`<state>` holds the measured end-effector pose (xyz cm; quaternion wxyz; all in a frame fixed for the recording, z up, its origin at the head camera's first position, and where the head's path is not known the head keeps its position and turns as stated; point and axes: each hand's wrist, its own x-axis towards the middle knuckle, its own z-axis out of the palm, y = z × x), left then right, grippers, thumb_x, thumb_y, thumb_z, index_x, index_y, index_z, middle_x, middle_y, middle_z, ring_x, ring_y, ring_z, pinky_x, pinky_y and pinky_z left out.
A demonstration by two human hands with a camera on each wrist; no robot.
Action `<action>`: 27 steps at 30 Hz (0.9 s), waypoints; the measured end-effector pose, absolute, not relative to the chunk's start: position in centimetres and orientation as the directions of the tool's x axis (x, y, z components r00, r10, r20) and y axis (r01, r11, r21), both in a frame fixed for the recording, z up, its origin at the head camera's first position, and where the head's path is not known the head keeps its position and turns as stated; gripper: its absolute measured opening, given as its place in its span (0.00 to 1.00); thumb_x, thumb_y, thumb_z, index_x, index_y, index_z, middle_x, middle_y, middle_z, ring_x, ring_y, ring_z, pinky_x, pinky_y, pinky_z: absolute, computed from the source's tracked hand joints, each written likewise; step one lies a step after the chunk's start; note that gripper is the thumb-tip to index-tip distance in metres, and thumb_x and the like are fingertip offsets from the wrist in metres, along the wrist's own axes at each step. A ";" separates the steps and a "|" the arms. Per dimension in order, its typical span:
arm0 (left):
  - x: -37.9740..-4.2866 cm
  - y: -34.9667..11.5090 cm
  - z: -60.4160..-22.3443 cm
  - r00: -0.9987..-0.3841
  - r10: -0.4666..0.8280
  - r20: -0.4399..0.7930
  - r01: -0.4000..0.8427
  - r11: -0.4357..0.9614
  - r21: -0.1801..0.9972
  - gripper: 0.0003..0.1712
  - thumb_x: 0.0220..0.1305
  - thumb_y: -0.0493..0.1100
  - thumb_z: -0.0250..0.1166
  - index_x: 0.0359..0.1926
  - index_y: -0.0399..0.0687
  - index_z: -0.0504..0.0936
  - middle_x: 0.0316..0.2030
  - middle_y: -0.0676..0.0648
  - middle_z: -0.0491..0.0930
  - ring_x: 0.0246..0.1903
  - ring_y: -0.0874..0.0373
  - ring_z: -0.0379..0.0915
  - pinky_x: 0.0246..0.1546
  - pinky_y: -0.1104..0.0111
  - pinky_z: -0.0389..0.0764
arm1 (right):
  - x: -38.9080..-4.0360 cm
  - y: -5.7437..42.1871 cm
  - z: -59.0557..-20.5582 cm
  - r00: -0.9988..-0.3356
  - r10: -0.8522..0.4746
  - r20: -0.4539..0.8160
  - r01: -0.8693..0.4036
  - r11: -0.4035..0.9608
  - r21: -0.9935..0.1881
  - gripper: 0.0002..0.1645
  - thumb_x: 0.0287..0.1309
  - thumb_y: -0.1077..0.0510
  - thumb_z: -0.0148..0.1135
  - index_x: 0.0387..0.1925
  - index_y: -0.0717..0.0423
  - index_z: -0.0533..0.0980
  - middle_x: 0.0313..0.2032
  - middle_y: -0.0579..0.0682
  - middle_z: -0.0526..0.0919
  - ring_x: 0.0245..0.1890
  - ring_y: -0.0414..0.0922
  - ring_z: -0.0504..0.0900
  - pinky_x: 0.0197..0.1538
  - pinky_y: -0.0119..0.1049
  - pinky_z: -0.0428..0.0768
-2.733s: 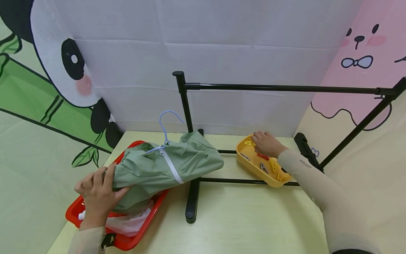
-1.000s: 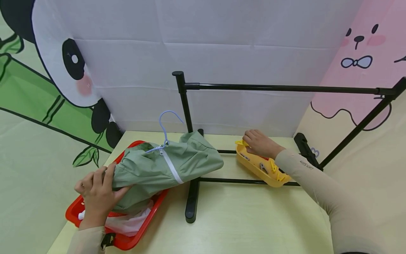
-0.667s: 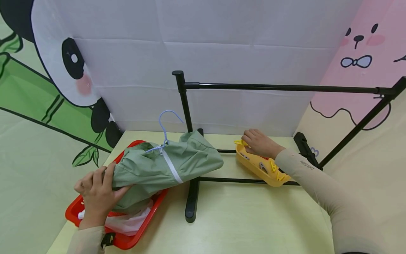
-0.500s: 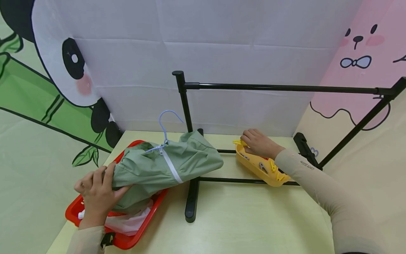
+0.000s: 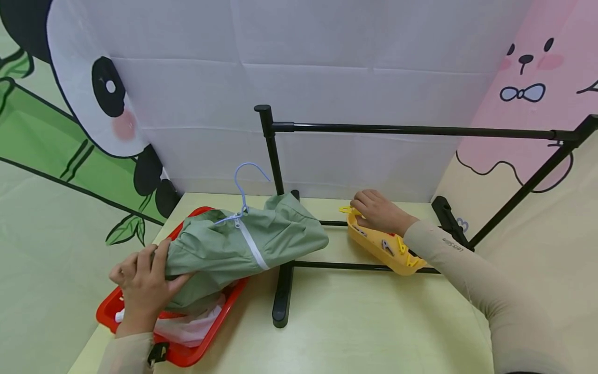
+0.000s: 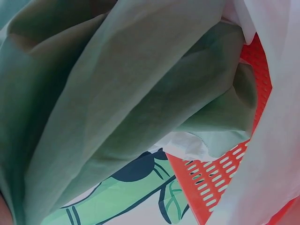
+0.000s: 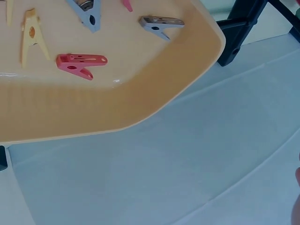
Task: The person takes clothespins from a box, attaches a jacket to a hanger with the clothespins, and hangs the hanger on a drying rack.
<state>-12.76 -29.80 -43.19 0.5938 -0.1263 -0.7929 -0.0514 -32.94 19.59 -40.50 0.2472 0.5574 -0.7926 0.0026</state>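
Observation:
A green zip-up garment with a white zipper lies over a red basket, a blue hanger at its neck. My left hand grips its left end, thumb in front; in the left wrist view the green cloth hangs in folds. At the far left end of a yellow tray, my right hand pinches a yellow clothespin, whose tip sticks out left of the fingers. Only a sliver of that hand shows in the right wrist view, where a red clothespin lies in the tray.
A black rack stands behind, its top bar running left to right; the tray overlaps its lower bars. One rack foot juts forward beside the basket. Pale pink cloth lies in the basket. Printed fabric walls enclose the table.
My right hand has come up from inside the tray with the yellow clothespin and drifted left to the tray's far left end. The left hand and the garment stay in place.

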 end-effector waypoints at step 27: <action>-13.0 -29.8 -43.1 -0.266 0.141 0.954 0.270 0.961 -0.067 0.38 0.68 0.70 0.49 0.50 0.39 0.76 0.37 0.34 0.69 0.35 0.37 0.57 0.35 0.45 0.43 | -31.6 17.5 -39.2 -0.111 -0.882 0.457 -0.894 0.290 0.343 0.12 0.65 0.58 0.55 0.45 0.62 0.71 0.40 0.55 0.72 0.40 0.53 0.72 0.49 0.47 0.74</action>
